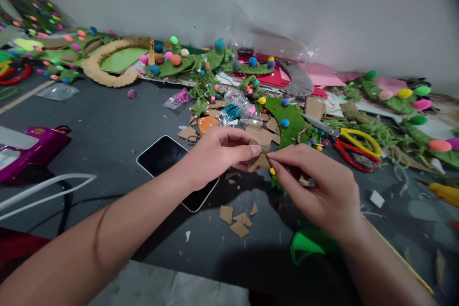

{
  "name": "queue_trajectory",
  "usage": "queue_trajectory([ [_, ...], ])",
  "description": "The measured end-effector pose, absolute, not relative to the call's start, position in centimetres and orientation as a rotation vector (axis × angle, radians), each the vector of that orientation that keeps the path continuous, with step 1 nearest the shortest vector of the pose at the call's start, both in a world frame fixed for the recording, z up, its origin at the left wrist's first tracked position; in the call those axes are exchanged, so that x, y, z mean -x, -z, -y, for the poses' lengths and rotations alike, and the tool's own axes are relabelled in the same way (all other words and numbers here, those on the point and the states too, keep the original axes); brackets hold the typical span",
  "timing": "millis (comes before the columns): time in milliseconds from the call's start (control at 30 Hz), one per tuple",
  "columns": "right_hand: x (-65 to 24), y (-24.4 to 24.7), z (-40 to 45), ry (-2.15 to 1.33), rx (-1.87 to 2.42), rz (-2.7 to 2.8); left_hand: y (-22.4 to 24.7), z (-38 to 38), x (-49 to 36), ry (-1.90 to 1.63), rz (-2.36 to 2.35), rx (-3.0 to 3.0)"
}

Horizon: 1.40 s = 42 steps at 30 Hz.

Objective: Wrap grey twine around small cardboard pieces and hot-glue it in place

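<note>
Holding a small brown cardboard piece point(258, 161) at the centre of the frame, the two hands meet above a dark tabletop point(118, 124). The left forearm rises diagonally from the lower left corner; the left hand point(218, 153) is closed in a grip, its thumb extended rightward over the piece and its fingers curled behind it. The right forearm enters from the lower right; the right hand point(317, 184) points toward the upper left, thumb and index fingertip pinched nearly together on the piece's right edge. A phone point(158, 155) with a dark screen lies partly beneath the left wrist. Loose cardboard scraps point(236, 220) lie below the hands, and scissors point(358, 146) with yellow and red handles lie right of centre. A round gold-coloured mark on the purple device point(52, 146), at the left edge, is too small to read.
</note>
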State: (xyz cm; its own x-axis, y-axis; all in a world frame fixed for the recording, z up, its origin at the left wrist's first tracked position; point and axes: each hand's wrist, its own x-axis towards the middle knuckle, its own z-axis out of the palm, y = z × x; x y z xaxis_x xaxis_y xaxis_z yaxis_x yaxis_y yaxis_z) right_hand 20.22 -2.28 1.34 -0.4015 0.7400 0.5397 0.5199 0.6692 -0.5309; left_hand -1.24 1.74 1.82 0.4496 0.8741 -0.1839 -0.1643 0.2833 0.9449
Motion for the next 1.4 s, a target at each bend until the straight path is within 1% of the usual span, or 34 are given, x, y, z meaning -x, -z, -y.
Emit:
queue_trajectory([
  [100,-20.6,-1.4,2.2,-0.305,0.932,2.161,-1.8,-1.7,1.3,-0.826,-0.79,-1.048],
  [200,-20.8,-1.5,2.2,-0.336,0.917,2.163,-1.8,-1.7,1.5,-0.8,-0.756,-1.069],
  [367,-20.8,-1.9,1.9,-0.582,1.001,2.144,-2.4,-1.6,1.7,-0.709,-0.73,-1.175],
  [533,-21.2,-2.0,1.4,-0.746,1.018,2.297,-3.1,-1.3,1.8,-0.473,-0.778,-1.405],
  [667,-21.5,-1.7,1.2,-0.683,1.064,2.391,-3.1,-0.8,1.4,-0.304,-0.885,-1.627],
  [767,-21.3,-1.6,1.3,-0.586,1.174,2.348,-2.6,-0.4,1.1,-0.266,-0.983,-1.776],
  [933,-20.3,-2.2,1.9,-0.677,1.303,2.175,-2.0,-0.4,0.8,-0.328,-1.112,-1.86],
  [1167,-19.7,-2.9,2.5,-0.806,1.324,2.103,-2.0,-0.8,0.7,-0.47,-1.156,-1.825],
  [1267,-19.8,-2.7,2.6,-0.712,1.247,2.125,-2.1,-0.9,0.7,-0.611,-1.111,-1.65],
  [1400,-20.2,-2.1,2.6,-0.422,1.081,2.211,-2.4,-1.1,0.8,-0.779,-1.048,-1.419],
])
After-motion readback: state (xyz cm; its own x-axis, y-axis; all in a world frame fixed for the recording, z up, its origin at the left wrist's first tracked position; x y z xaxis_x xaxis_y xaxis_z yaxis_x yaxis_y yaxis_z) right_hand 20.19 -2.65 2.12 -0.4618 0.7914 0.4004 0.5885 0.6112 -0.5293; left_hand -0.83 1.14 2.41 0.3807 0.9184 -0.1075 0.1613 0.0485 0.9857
